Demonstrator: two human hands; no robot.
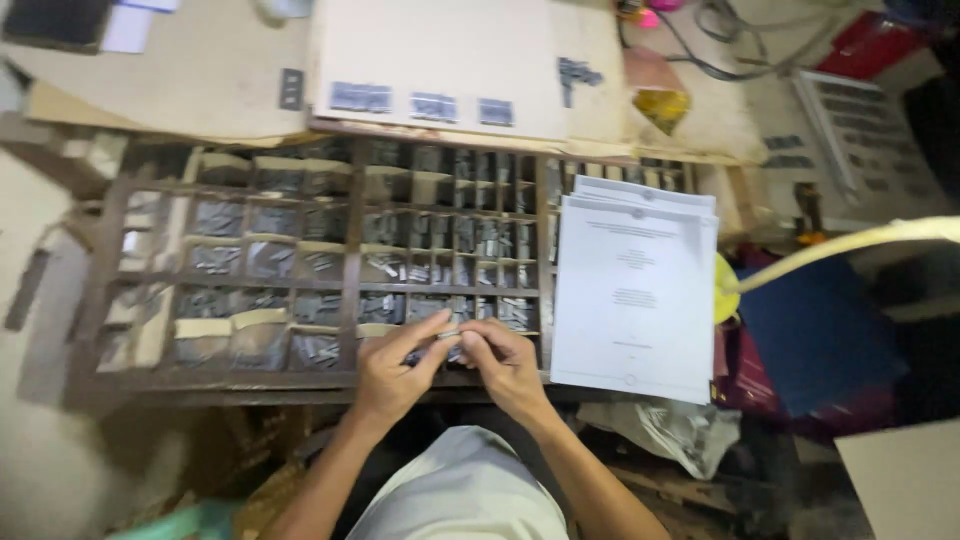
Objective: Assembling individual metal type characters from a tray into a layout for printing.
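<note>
My left hand [392, 368] and my right hand [503, 362] meet over the front edge of a wooden type case [345, 378]. Between their fingertips they pinch a small grey metal type piece [448, 335]. The case is split into many small compartments filled with several grey metal type pieces [220, 218]. Both forearms reach up from the bottom of the view, with my knee in light cloth below them.
A stack of white printed sheets [635, 290] lies on the case's right side. Behind the case sits a pale board [440, 50] with rows of set type [360, 97]. Cables, a red box [865, 45] and a blue folder [820, 335] lie to the right.
</note>
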